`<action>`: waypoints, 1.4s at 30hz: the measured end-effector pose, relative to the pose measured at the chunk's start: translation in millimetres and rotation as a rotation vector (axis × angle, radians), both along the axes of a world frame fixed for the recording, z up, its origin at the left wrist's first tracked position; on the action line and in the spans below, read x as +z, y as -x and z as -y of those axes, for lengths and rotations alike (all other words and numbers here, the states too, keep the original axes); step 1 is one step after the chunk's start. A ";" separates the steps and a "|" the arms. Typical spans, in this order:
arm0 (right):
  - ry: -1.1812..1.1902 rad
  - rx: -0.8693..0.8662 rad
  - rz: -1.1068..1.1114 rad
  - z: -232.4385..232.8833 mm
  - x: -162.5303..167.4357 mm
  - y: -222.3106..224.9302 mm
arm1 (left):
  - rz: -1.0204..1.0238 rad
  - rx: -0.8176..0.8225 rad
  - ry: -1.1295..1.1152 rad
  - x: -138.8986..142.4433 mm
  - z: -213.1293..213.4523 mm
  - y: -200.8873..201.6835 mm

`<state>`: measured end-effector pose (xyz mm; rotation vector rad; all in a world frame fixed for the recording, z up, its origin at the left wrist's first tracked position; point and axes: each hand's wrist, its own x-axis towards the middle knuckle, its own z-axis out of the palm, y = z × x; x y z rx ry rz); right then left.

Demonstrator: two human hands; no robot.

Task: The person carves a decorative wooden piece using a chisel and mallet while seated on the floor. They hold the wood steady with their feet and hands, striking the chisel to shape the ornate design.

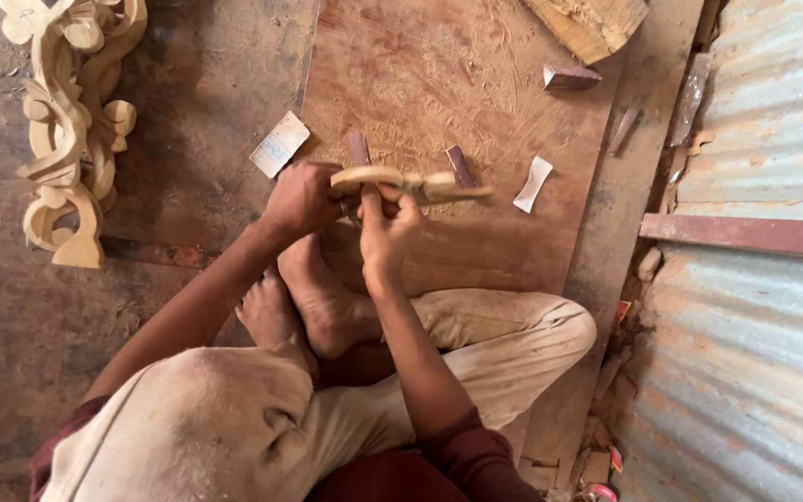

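The carved wooden piece [411, 183] is pale, curved and thin, tapering to a point, held just above the brown board [476, 84]. The left hand [301, 197] is clenched around its rounded end; the right hand [385, 228] pinches its middle. The fingers hide its underside, and its carved detail is blurred.

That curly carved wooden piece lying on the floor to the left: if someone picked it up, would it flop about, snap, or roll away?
The carved wooden piece looks stiff, being solid pale wood, so it probably would not flop. Its thin open scrolls seem fragile and might snap if lifted by one end. It lies flat and irregular on the floor, so it is unlikely to roll.
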<state>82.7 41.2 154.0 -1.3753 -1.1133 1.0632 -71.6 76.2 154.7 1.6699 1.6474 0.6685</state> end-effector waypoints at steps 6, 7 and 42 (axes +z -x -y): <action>-0.087 -0.008 -0.058 4.6 -1.4 1.3 | 0.063 0.021 -0.061 7.0 -1.6 0.1; -0.079 -0.011 -0.026 4.7 -2.0 0.5 | 0.071 0.006 -0.048 6.6 -2.1 0.4; 0.665 -0.016 -0.862 -4.5 12.9 -24.4 | 0.019 -0.048 -0.180 -20.7 7.5 4.4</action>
